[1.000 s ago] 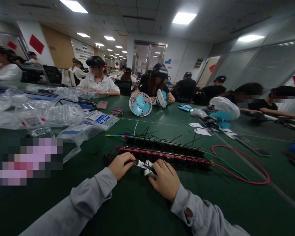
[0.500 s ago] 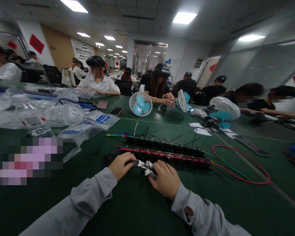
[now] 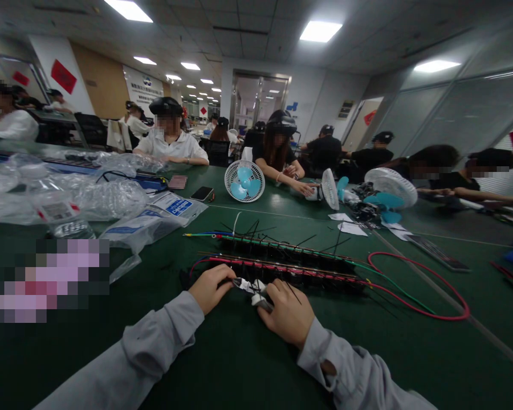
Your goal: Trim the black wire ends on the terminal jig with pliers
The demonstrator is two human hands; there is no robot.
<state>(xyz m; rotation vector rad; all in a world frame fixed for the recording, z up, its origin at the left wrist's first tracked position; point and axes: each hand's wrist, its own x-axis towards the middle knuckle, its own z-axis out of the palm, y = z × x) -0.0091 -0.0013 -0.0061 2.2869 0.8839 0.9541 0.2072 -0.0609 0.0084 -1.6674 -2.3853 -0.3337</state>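
Both hands rest on the green table (image 3: pixel 239 364), the left hand (image 3: pixel 210 287) and right hand (image 3: pixel 287 313) each curled around small pliers (image 3: pixel 250 287) beside a wired black strip (image 3: pixel 282 272).

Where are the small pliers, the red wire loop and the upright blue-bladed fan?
small pliers (image 3: pixel 251 287), head view, on the metal jaws between the two hands.
red wire loop (image 3: pixel 448 285), head view, on its right-hand curve.
upright blue-bladed fan (image 3: pixel 244 181), head view, on the front grille.
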